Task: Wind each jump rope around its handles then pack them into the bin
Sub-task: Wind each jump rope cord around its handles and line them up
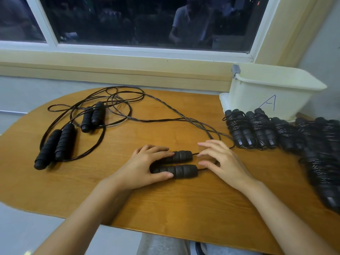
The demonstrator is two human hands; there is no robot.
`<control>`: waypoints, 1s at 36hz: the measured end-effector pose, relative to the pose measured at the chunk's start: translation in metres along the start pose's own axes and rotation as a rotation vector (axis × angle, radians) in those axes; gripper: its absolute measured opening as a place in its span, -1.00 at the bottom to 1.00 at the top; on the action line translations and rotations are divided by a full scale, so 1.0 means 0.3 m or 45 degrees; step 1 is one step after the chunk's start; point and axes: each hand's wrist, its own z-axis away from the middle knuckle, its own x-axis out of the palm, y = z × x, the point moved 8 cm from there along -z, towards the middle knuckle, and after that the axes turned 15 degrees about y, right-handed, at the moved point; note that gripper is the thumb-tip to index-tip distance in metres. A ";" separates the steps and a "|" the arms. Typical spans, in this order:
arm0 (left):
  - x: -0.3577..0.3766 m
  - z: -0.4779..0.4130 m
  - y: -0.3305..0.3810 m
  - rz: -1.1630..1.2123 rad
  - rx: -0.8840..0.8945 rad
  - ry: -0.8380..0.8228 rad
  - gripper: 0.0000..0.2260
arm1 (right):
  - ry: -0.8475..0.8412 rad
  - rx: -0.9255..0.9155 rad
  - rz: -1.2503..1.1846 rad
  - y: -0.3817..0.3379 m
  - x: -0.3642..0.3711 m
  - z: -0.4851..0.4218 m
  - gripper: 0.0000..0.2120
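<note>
The person is working on one jump rope at the centre of the frame. The left hand (147, 166) is clamping its two handles (184, 171), fingers curled over them, holding them side by side on the table (165, 199). Their long axis is running left to right. The cord (165, 103) is leaving their right ends, passing under the right hand (220, 161), then trailing toward loose loops in the upper left. The right hand is lying with fingers loosely extended over the cord; whether it is pinching it cannot be told. Being nearer the cord's exit, the right hand is probably the one to wind. The bin (266, 94) is sitting at upper right, with wound ropes (257, 129) just below it.
</note>
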 end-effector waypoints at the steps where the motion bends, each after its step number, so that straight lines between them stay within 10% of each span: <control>1: -0.004 -0.013 0.001 0.037 -0.024 -0.006 -0.38 | 0.042 0.003 0.015 0.005 -0.013 -0.015 -0.71; 17: 0.033 -0.526 -0.200 -0.294 -0.315 0.251 -0.59 | -0.112 0.133 0.711 0.132 0.138 -0.385 -0.64; 36: -0.142 -0.475 -0.298 -0.797 -0.047 0.225 -0.76 | 0.208 0.384 0.292 0.146 0.065 -0.453 -0.81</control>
